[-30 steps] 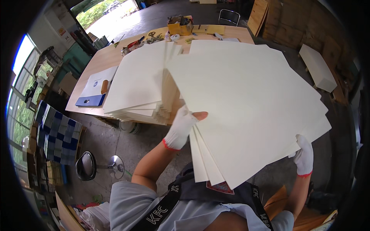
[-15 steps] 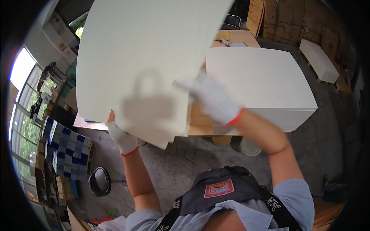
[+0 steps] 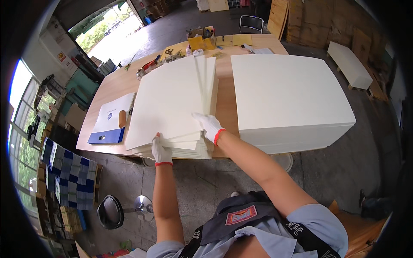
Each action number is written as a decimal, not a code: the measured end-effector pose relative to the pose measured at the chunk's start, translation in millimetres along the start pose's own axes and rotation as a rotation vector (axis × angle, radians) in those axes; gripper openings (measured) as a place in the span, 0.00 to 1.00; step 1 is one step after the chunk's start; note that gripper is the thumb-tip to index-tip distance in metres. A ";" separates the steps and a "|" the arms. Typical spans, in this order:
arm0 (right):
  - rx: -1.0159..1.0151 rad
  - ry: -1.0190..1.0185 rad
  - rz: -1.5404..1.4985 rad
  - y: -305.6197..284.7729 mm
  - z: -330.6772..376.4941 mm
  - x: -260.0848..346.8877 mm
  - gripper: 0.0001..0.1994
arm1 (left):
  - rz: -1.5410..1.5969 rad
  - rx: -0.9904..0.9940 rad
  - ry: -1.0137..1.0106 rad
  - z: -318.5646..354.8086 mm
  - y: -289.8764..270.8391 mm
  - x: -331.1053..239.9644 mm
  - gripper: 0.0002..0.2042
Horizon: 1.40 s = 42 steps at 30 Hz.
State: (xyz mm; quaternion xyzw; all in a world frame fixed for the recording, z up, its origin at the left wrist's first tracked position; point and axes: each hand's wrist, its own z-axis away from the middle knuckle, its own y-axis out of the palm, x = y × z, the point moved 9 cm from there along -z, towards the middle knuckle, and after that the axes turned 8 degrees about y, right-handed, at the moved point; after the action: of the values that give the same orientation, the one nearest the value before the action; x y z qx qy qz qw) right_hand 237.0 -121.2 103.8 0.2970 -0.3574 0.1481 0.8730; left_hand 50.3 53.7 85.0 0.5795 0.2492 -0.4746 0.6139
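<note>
White paper sheets [image 3: 172,101] lie in a loose, fanned stack at the near edge of the wooden worktop [image 3: 114,84], corners overhanging the edge slightly. Left hand [image 3: 161,150], in a white glove with red cuff, pinches the near left corner of the stack, fingers curled under and thumb on top. Right hand [image 3: 210,126], same glove, rests flat and spread on the top sheets at the near right corner, pressing, not closed around anything. Just right of it, a taller squared block of white sheets [image 3: 292,101] sits apart from the fanned stack by a strip of bare wood. Left of the stack: a blue folder [image 3: 105,136] with a white sheet above it. Far end of worktop: yellow box [image 3: 201,41], scissors and small clutter, too small to tell apart. Floor is grey concrete; black round stool [image 3: 111,212] and a blue-white checked cloth [image 3: 69,172] at lower left. Windows along left wall, open doorway to daylight far left, cardboard panels leaning at the far right.
</note>
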 end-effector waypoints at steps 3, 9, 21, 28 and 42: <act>0.316 0.003 -0.210 3.1 -14.6 -25.6 0.20 | 0.192 0.010 -0.105 -6.8 -3.5 2.3 0.16; 0.650 0.177 0.374 -72.1 166.9 -61.6 0.17 | -0.320 0.035 0.747 51.2 -25.9 -47.9 0.24; -0.890 -0.764 0.232 -494.7 368.3 185.5 0.15 | -0.515 1.415 1.263 416.0 358.8 27.9 0.20; -1.130 -0.331 1.157 -511.7 343.6 193.3 0.37 | -1.147 1.659 1.172 486.5 484.0 165.3 0.15; -0.860 -0.695 0.581 -500.2 316.0 223.8 0.28 | -0.878 1.737 0.799 496.9 487.6 199.4 0.16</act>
State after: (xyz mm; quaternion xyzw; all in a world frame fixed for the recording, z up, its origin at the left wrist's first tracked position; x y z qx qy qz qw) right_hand 459.9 -698.2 236.2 -0.1598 -0.7142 0.1172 0.6713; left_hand 438.9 -535.4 247.3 0.7936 0.1959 -0.4455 -0.3651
